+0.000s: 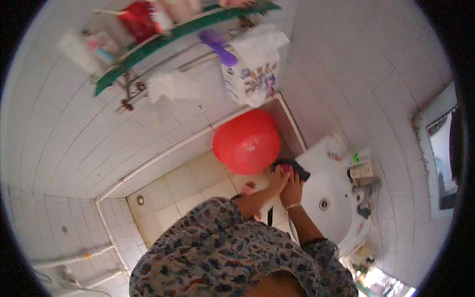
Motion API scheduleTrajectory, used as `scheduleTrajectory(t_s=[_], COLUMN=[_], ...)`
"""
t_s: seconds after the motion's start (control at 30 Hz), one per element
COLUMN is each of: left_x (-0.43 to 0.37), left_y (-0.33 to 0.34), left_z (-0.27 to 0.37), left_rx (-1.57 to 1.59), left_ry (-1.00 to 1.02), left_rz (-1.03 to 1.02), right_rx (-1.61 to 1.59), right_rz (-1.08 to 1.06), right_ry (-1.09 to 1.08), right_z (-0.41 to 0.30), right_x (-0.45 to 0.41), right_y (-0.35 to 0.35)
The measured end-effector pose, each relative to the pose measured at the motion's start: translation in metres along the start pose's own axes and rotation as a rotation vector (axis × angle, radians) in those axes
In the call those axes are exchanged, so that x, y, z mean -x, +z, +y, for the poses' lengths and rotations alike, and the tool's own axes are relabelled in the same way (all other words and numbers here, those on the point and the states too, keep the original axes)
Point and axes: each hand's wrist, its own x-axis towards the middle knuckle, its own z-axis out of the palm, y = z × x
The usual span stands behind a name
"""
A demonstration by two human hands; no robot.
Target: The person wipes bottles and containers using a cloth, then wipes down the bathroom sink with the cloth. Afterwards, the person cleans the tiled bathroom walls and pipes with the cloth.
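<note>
My left hand (279, 180) and my right hand (292, 189) are close together between the red plastic basin and the washbasin. Both grip a dark cloth (301, 173) with a pink or magenta patch at its middle. The cloth lies just left of the rim of the white washbasin (334, 222). Up and to the left of my hands is the red plastic basin (248, 144). The hidden undersides of my fingers and the blur leave the cloth's kind unclear.
A faucet (365, 200) and a small box (361, 171) are at the washbasin's back. A green-edged shelf (178, 33) holds toiletries; a purple brush (219, 48) and a printed white bag (252, 78) hang below. White pipes (163, 152) run along the tiled wall. The floor has a drain (140, 200).
</note>
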Motion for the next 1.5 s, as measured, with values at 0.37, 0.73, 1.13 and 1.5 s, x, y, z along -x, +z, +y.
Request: scheduleTrajectory(t_s=[0.37,0.73,1.13,1.5], left_x=[0.108,0.157,0.216,0.289], left_y=[0.026,-0.042,-0.326,-0.457], left_z=[-0.036,-0.024,0.017,-0.028], left_rx=[0.652,0.64,0.521,0.641], left_ry=[-0.56,-0.337,0.071,-0.085], left_rz=[-0.336,-0.596,0.156,0.288], right_rx=[0.106,-0.806,-1.67,-2.264], right_rz=[-0.071,-0.255,-0.658,-0.5], right_ry=[-0.338,0.129,0.265,0.307], right_z=[-0.003,-0.015,-0.188,-0.323], right_x=[0.103,0.127,0.05,-0.005], right_y=[0.01,-0.015,-0.05,0.002])
